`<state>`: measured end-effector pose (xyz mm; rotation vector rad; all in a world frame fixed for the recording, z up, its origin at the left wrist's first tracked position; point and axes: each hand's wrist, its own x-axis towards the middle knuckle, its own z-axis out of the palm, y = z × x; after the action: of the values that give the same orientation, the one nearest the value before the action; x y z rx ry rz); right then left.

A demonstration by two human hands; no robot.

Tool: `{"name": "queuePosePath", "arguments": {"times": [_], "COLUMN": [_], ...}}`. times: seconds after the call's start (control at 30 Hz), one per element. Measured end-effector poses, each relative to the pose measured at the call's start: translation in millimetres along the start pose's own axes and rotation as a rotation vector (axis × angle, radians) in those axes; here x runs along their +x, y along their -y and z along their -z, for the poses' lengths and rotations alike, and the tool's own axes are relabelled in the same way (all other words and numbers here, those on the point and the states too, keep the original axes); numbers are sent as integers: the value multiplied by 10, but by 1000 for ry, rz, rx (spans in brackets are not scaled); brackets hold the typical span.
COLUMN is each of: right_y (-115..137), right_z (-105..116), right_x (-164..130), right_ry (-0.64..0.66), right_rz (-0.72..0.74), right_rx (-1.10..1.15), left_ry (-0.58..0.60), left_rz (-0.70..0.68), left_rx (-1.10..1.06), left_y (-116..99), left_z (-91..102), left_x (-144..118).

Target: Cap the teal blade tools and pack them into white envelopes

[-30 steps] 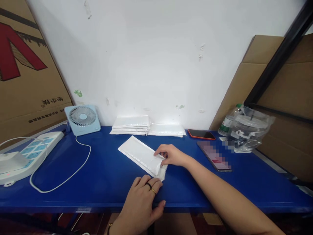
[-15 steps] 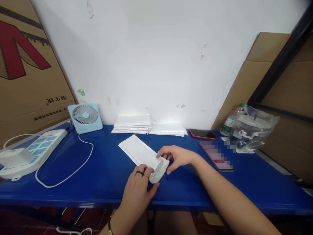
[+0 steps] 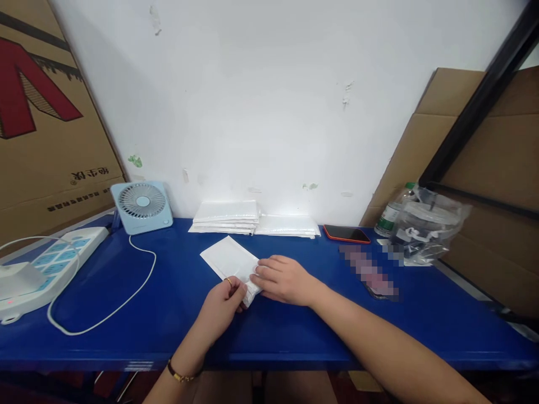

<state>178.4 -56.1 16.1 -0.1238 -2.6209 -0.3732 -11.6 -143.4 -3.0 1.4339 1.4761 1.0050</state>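
on the blue table (image 3: 295,331), well short of the stacked white packets (image 3: 225,216), our padded packet (image 3: 229,258) lies slantwise, its near end between our hands. our left hand (image 3: 221,304) pinches that end, thumb against finger; our right hand (image 3: 288,280) lays its fingers close together over the right edge, thumb hidden, so we cannot tell whether it grips. we'd best press both sides evenly, keeping the end straight.

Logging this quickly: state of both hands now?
Left hand: closed, pinching near end of white padded mailer.
Right hand: touching the mailer; thumb hidden, grip unclear.
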Motion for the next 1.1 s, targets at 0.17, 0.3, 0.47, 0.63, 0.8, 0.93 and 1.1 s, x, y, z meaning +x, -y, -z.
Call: {"name": "queuePosePath", "arguments": {"times": [0.17, 0.3, 0.47, 0.63, 0.8, 0.93, 1.1], "right_y": [32, -288, -969, -1501, -1784, -1945, -2013], "right_z": [-67, 162, 389, 252, -14, -139, -176], "right_x": [9, -162, -551, -751, -572, -425, -359], "right_ry": [-145, -441, -990, -853, -699, -634, -610], "right_rz": [-29, -514, -1237, -1717, -1849, -1909, -1931], "right_rx": [-75, 150, 640, 902, 977, 957, 921], "left_ry": [49, -78, -78, -32, -57, -107, -87], "left_rz": [-46, -101, -97, -93, -83, -82, -86], "left_rx": [-291, -258, -130, -76, -93, -100, -54], "left_y": [-81, -60, 100, 132, 115, 81, 43], "left_z": [45, 174, 263, 240, 248, 212, 215], "left_x": [-75, -136, -174, -210, -233, -266, -279]}}
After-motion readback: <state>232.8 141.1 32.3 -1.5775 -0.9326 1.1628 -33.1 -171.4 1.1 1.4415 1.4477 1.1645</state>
